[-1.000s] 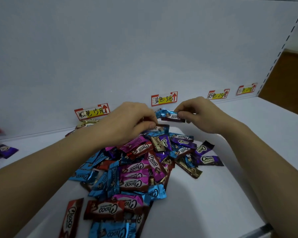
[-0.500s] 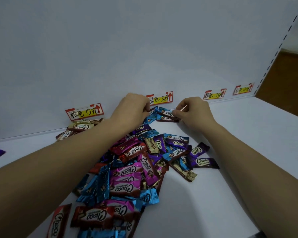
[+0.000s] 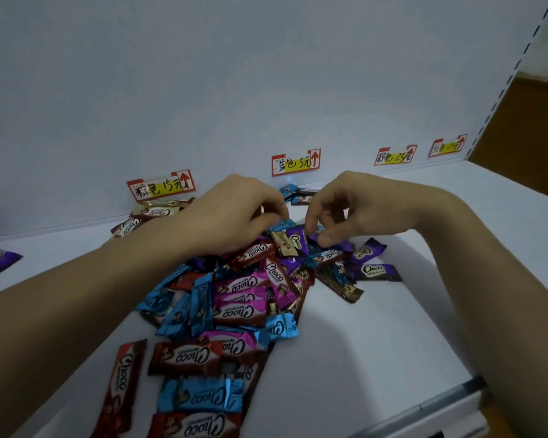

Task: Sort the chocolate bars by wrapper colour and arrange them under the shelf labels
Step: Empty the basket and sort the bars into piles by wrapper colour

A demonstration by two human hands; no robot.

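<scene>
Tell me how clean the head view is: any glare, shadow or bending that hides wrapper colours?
Head view: dim, bluish light, yet colours in the pile read; small foil glints only; the arm behind the right hand shades the shelf beside it; wide-angle bows the slotted upright; the far-right label is too blurred to read.

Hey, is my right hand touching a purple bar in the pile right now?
Touching. In the head view the right hand pinches a purple bar at the far end of the pile.
</scene>
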